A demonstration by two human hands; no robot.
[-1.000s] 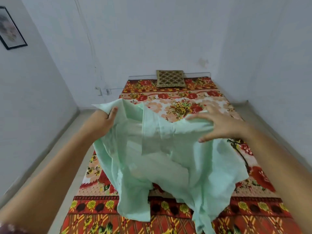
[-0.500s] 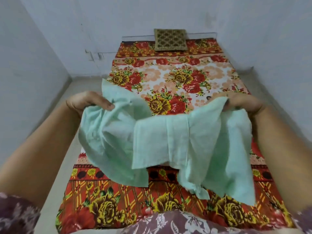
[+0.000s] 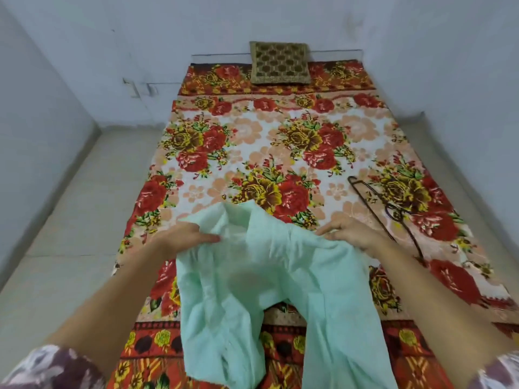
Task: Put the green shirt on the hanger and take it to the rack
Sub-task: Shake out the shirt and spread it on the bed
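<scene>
Both arms, seen from above, reach forward from the lower corners and converge toward the middle. Left hand [image 3: 188, 237]: palm down, thumb and fingers [image 3: 212, 238] closed together on a fold of the green shirt [image 3: 280, 276]. Right hand [image 3: 352, 233]: back of the hand up, knuckles raised, fingers curled down into the shirt's upper edge. The two hands are level with each other and well apart. Forearms bare; a patterned sleeve [image 3: 53, 366] covers each upper arm at the lower corners of the view.
</scene>
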